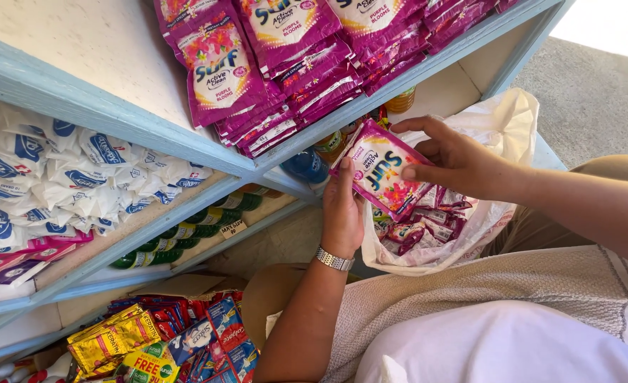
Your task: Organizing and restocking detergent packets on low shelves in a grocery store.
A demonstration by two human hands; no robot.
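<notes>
White and blue sachets filled the shelf at far left, with green bottles lying just below and yellow and red packets lowest. Magenta detergent sachets lay stacked on the pale blue shelf above. The left hand, wearing a silver watch, and the right hand both had fingers clamped on 1 small stack of magenta sachets, held over a white plastic bag containing more.
</notes>
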